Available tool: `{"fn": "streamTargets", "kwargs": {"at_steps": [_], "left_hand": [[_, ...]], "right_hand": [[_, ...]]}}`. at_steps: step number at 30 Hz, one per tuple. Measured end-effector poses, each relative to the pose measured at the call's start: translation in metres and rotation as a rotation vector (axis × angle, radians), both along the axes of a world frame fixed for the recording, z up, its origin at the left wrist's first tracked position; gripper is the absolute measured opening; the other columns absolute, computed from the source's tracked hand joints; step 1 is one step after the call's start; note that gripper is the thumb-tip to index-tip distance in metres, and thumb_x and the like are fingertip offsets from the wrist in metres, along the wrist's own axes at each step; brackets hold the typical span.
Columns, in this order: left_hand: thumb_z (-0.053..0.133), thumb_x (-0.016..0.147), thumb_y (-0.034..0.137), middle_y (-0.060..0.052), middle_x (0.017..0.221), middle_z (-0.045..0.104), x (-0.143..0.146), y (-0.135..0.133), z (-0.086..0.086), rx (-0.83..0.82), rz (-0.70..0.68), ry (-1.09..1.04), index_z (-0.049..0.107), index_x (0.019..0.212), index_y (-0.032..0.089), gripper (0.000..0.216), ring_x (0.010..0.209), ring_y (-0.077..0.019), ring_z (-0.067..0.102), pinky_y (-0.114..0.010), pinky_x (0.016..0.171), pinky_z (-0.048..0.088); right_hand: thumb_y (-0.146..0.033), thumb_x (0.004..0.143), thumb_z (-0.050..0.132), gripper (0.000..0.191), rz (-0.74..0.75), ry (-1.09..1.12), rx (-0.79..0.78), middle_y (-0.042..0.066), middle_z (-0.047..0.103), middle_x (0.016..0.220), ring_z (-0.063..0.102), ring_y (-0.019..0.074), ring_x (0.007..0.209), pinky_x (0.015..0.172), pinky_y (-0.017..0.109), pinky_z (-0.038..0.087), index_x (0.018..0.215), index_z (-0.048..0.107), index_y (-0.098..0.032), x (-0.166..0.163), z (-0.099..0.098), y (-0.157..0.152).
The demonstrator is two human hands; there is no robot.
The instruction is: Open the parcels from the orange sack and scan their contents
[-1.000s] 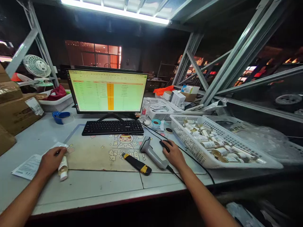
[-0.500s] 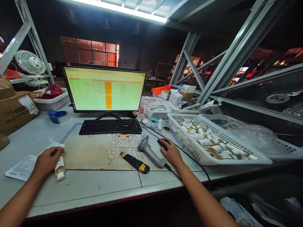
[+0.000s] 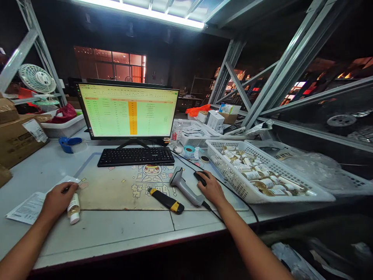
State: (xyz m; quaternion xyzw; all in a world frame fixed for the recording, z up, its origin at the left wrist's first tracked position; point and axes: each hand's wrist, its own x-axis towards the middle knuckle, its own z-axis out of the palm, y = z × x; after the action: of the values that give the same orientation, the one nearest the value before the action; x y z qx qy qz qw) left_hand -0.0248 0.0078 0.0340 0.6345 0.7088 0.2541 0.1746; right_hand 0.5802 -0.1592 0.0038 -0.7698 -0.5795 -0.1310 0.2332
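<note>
My left hand (image 3: 60, 197) rests on the left of the desk, its fingers curled and closed round a small bottle (image 3: 74, 208). The bottle lies with its white cap toward me; the hand hides its other end. Printed paper sheets (image 3: 26, 208) lie beneath and beside that hand. On the right, my right hand (image 3: 212, 187) is wrapped over a black computer mouse (image 3: 201, 177). Just left of it lies a grey barcode scanner (image 3: 186, 187), and a black-and-yellow utility knife (image 3: 166, 200) is further left on the desk mat (image 3: 110, 194).
A lit monitor (image 3: 128, 112) shows a spreadsheet behind a black keyboard (image 3: 135, 156). To the right stands a white basket (image 3: 233, 177) full of small labelled bottles (image 3: 259, 175). Cardboard boxes (image 3: 20, 134) and a blue tape dispenser (image 3: 68, 144) are at the left. Metal shelf posts (image 3: 285, 54) rise behind.
Both hands stay in place on the bottle and the mouse. A small mark at the right of the spreadsheet looks taller; the view has shifted very slightly.
</note>
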Motion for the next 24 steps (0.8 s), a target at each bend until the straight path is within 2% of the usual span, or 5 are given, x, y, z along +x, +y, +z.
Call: {"fn": "streamTargets", "kwargs": {"at_steps": [11,24], "left_hand": [[0.045,0.084,0.054,-0.01,0.118,0.076,-0.008,0.007,-0.013,0.087,-0.03,0.023,0.077,0.102,0.018,0.051,0.108,-0.0315,0.069,-0.038,0.093,0.053],[0.051,0.085,0.046,-0.01,0.115,0.078,-0.008,0.006,-0.011,0.128,-0.038,0.012,0.078,0.096,0.019,0.04,0.104,-0.0302,0.07,-0.037,0.089,0.053]], "right_hand": [[-0.027,0.093,0.051,0.045,0.016,0.003,0.003,0.01,0.056,0.142,0.061,0.0296,0.121,0.102,0.047,0.053,0.136,0.066,-0.027,0.001,-0.001,0.0],[-0.029,0.094,0.051,0.045,0.019,0.001,0.0,0.011,0.056,0.142,0.061,0.0284,0.122,0.104,0.045,0.052,0.137,0.065,-0.026,0.001,0.0,0.0]]}}
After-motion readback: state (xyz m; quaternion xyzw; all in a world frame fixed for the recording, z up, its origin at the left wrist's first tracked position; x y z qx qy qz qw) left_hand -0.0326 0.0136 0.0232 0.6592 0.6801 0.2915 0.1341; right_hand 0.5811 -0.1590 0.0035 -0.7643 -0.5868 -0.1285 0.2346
